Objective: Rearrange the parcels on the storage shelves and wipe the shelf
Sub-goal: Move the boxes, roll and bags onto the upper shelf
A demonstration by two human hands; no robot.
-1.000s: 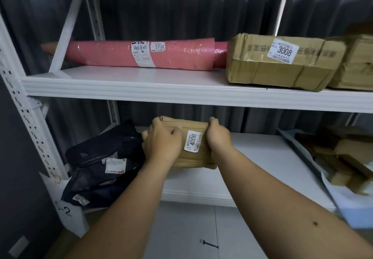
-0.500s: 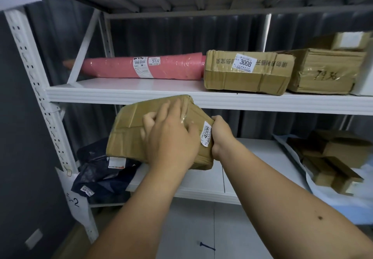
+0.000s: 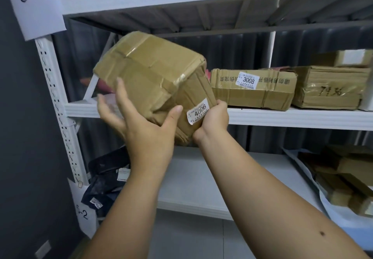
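Note:
A taped brown cardboard parcel labelled 4006 [image 3: 153,81] is tilted in the air in front of the middle shelf [image 3: 282,117]. My left hand [image 3: 141,125] supports it from below, fingers spread against its underside and thumb on its near face. My right hand [image 3: 212,119] grips its lower right corner beside the label. A pink wrapped roll [image 3: 88,82] lies at the back of the middle shelf, mostly hidden behind the parcel.
On the middle shelf lie a carton labelled 3008 [image 3: 252,89] and further cartons [image 3: 327,89] at the right. The lower shelf [image 3: 201,182] holds dark bagged parcels [image 3: 105,180] at left and brown boxes [image 3: 347,180] at right. A white upright post [image 3: 58,105] stands left.
The 4006 parcel has risen from the lower shelf to the height of the middle shelf and tipped up. My left hand has shifted from its top to underneath it.

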